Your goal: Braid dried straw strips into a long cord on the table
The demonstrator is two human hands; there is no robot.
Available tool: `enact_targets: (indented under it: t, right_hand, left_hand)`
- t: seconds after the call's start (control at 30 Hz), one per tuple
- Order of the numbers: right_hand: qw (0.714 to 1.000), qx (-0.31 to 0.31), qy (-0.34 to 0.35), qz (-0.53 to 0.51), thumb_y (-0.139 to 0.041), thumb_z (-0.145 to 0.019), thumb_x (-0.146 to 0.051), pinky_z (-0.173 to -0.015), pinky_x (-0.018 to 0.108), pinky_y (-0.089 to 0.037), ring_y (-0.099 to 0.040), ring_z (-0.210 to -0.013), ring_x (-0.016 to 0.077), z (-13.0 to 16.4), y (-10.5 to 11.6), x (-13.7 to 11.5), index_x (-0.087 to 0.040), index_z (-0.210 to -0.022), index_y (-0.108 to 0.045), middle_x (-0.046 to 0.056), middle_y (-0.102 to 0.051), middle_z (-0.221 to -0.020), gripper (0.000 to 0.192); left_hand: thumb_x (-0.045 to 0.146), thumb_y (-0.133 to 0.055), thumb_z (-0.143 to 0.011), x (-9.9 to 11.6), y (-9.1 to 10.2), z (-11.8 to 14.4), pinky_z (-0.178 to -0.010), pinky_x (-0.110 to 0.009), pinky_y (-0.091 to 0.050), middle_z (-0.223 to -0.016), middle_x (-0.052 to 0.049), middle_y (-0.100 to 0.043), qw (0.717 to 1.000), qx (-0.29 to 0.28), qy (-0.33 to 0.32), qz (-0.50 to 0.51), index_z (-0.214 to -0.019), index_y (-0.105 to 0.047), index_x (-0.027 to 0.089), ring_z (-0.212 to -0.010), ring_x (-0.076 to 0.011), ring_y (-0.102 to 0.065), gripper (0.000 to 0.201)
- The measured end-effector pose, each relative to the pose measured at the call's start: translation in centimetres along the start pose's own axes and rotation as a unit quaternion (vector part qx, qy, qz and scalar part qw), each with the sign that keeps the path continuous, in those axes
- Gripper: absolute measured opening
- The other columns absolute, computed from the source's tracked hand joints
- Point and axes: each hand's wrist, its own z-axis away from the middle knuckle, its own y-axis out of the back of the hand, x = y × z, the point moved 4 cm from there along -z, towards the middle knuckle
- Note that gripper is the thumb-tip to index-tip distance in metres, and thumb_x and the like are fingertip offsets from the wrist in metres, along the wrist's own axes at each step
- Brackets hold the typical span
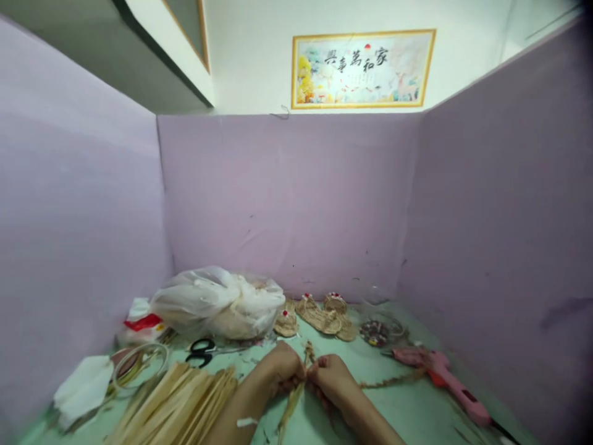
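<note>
Both hands meet over the green table, fingers pinched around a strip of straw fibre. My left hand (285,364) is closed on the strand (291,408), whose loose ends hang down toward me. Close beside it, my right hand (330,377) is closed on the same strand. A twisted or braided end (309,351) sticks up above the fingers. To the right of my right hand, a thin braided cord (391,379) lies on the table. A bundle of flat straw strips (178,408) lies by my left forearm. The exact fingertip grip is partly hidden.
Small woven straw slippers (319,315) with red beads stand at the back. Around them are a white plastic bag (217,303), black-handled scissors (202,352), a tape roll (141,368), a bag of dark beads (374,332) and a pink glue gun (445,371). Purple partitions (287,198) enclose the table.
</note>
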Motion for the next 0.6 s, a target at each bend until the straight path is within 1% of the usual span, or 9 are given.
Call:
enact_targets:
  t: [0.1,0.2,0.27,0.3,0.37,0.47,0.6]
  right_hand:
    - [1.0,0.005,-0.013,0.016,-0.043,-0.054,-0.008,-0.029,0.018,-0.021,-0.029,-0.025,0.0062,0.0,0.3,0.3,-0.016,-0.041,-0.047,-0.004,-0.037,-0.031,0.017]
    - [1.0,-0.004,-0.012,-0.001,-0.045,-0.052,-0.005,-0.03,0.018,-0.016,-0.028,-0.026,0.0051,-0.1,0.5,0.3,-0.015,-0.039,-0.046,-0.005,-0.033,-0.03,0.017]
    - [0.999,-0.008,-0.016,-0.029,-0.047,-0.053,-0.005,-0.031,0.018,-0.015,-0.026,-0.027,0.0045,0.0,0.4,0.3,-0.015,-0.039,-0.045,-0.006,-0.031,-0.029,0.017]
    - [0.999,-0.008,-0.021,-0.043,-0.048,-0.053,-0.006,-0.031,0.018,-0.014,-0.025,-0.027,0.0042,0.1,0.4,0.3,-0.015,-0.039,-0.044,-0.006,-0.031,-0.03,0.017]
    - [0.996,-0.009,-0.036,-0.075,-0.049,-0.055,-0.008,-0.032,0.018,-0.014,-0.023,-0.027,0.0036,0.5,0.4,0.3,-0.015,-0.041,-0.043,-0.007,-0.031,-0.03,0.017]
    - [0.99,-0.016,-0.058,-0.125,-0.048,-0.056,-0.01,-0.032,0.018,-0.013,-0.021,-0.028,0.0029,1.0,0.4,0.2,-0.016,-0.044,-0.042,-0.007,-0.031,-0.032,0.015]
    - [0.98,-0.032,-0.078,-0.183,-0.045,-0.058,-0.01,-0.032,0.017,-0.013,-0.022,-0.029,0.0026,1.3,0.6,0.1,-0.016,-0.046,-0.04,-0.007,-0.031,-0.034,0.014]
  left_hand:
    - [0.006,-0.044,-0.051,-0.3,-0.5,-0.7,-0.033,-0.02,-0.019,-0.03,0.005,-0.031,1.0,0.002,-0.012,-0.01,-0.04,-0.04,0.015,-0.028,-0.0061,-0.026,0.015]
    - [0.005,-0.047,-0.048,-0.5,-0.1,-1.2,-0.035,-0.021,-0.023,-0.031,0.004,-0.034,0.999,0.021,-0.01,-0.035,-0.04,-0.045,0.015,-0.03,-0.0082,-0.03,0.013]
    - [0.006,-0.05,-0.047,-0.3,0.6,-1.2,-0.038,-0.022,-0.027,-0.032,0.003,-0.037,0.996,0.05,-0.017,-0.076,-0.04,-0.048,0.014,-0.034,-0.0099,-0.036,0.011]
    - [0.007,-0.052,-0.046,-0.1,0.9,-1.0,-0.04,-0.022,-0.028,-0.033,0.003,-0.038,0.992,0.071,-0.024,-0.106,-0.041,-0.049,0.014,-0.037,-0.0108,-0.038,0.009]
    - [0.011,-0.055,-0.046,0.8,1.5,-0.1,-0.043,-0.022,-0.03,-0.036,0.002,-0.04,0.971,0.131,-0.049,-0.195,-0.044,-0.051,0.015,-0.044,-0.0129,-0.044,0.006]
    - [0.014,-0.057,-0.047,2.0,1.1,1.3,-0.049,-0.023,-0.034,-0.044,-0.003,-0.048,0.952,0.132,-0.056,-0.269,-0.049,-0.055,0.015,-0.055,-0.0175,-0.051,0.004]
    - [0.024,-0.058,-0.052,3.1,-0.1,2.7,-0.055,-0.026,-0.037,-0.053,-0.008,-0.054,0.93,0.144,-0.118,-0.316,-0.055,-0.058,0.015,-0.066,-0.0218,-0.055,0.009]
